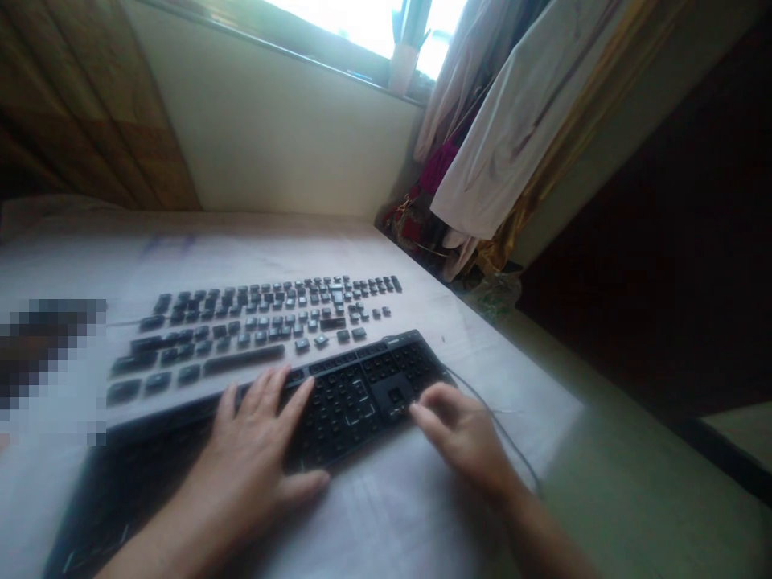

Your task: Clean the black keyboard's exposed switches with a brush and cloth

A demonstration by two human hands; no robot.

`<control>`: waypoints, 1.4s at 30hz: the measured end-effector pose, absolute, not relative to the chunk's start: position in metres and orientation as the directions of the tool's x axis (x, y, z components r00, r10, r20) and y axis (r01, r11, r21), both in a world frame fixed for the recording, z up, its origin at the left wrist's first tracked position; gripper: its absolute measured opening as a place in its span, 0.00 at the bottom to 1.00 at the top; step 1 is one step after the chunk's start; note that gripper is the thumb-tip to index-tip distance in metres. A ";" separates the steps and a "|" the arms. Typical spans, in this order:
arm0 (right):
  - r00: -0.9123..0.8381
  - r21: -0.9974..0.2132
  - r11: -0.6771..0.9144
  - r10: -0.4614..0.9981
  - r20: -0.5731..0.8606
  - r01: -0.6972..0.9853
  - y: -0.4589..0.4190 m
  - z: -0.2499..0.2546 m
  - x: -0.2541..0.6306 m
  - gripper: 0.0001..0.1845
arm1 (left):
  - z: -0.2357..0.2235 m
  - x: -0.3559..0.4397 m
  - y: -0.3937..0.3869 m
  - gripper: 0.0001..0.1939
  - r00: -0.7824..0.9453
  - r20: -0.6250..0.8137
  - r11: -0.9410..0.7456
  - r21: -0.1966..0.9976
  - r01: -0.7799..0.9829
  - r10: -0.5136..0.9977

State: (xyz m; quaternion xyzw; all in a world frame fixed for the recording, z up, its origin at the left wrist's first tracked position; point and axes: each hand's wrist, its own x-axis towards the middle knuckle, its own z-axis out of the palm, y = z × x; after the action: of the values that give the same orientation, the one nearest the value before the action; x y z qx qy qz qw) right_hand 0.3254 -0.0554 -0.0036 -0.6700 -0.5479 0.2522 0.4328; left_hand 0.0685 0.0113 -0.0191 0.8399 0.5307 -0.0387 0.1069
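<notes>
A black keyboard frame [362,386] with its keys taken off lies across a white cloth-covered surface [458,338]. My left hand [259,438] rests flat on the middle of the frame, fingers spread and open. My right hand [461,430] sits at the frame's right end, fingers bent down onto its edge, holding nothing I can make out. Behind the frame, several loose black keycaps [265,322] are laid out in rows in the shape of a keyboard. A thin cable [500,418] runs from the frame's right end past my right hand.
Hanging clothes [512,137] and a pile of fabric [422,225] stand at the surface's far right corner. A window sill with a white cup [403,68] is above the wall. A blurred patch [48,354] covers the left side. The floor drops away to the right.
</notes>
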 end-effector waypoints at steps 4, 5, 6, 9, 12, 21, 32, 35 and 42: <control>0.148 -0.738 0.008 0.978 0.146 0.675 -0.052 0.005 0.325 0.12 | -0.022 0.067 0.011 0.52 0.440 -0.157 -0.421 0.142 0.896 0.884; 0.126 -0.714 0.015 0.981 0.144 0.700 -0.051 0.008 0.325 0.12 | -0.022 0.067 0.010 0.52 0.439 -0.158 -0.420 0.143 0.896 0.884; 0.103 -0.692 0.023 0.985 0.141 0.721 -0.050 0.011 0.325 0.11 | -0.021 0.067 0.010 0.52 0.438 -0.163 -0.417 0.145 0.897 0.884; 0.016 -0.650 0.071 0.992 0.127 0.757 -0.045 0.018 0.326 0.10 | -0.021 0.067 0.009 0.52 0.433 -0.169 -0.411 0.150 0.899 0.885; -0.090 -0.634 0.138 0.990 0.107 0.761 -0.039 0.021 0.327 0.08 | -0.019 0.069 0.009 0.52 0.429 -0.172 -0.407 0.153 0.901 0.887; -0.163 -0.657 0.118 0.987 -0.007 0.745 -0.026 0.021 0.331 0.05 | -0.016 0.070 0.007 0.52 0.423 -0.182 -0.388 0.198 0.900 0.888; -0.273 -0.654 0.173 0.960 -0.053 0.737 -0.017 0.018 0.333 0.07 | -0.015 0.073 0.008 0.52 0.422 -0.177 -0.387 0.201 0.900 0.889; -0.294 -0.647 0.203 0.955 -0.036 0.735 -0.016 0.019 0.332 0.07 | -0.016 0.072 0.008 0.52 0.433 -0.144 -0.400 0.208 0.892 0.890; -0.237 -0.669 0.219 0.969 0.065 0.710 -0.024 0.015 0.334 0.07 | -0.016 0.072 0.008 0.52 0.442 -0.149 -0.409 0.206 0.889 0.885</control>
State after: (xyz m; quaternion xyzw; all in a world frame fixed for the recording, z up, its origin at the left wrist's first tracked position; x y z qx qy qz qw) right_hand 0.3339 -0.0238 0.0154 -0.5667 -0.7409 0.2636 0.2458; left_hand 0.0716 0.0078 -0.0160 0.8394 0.5282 -0.0081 0.1281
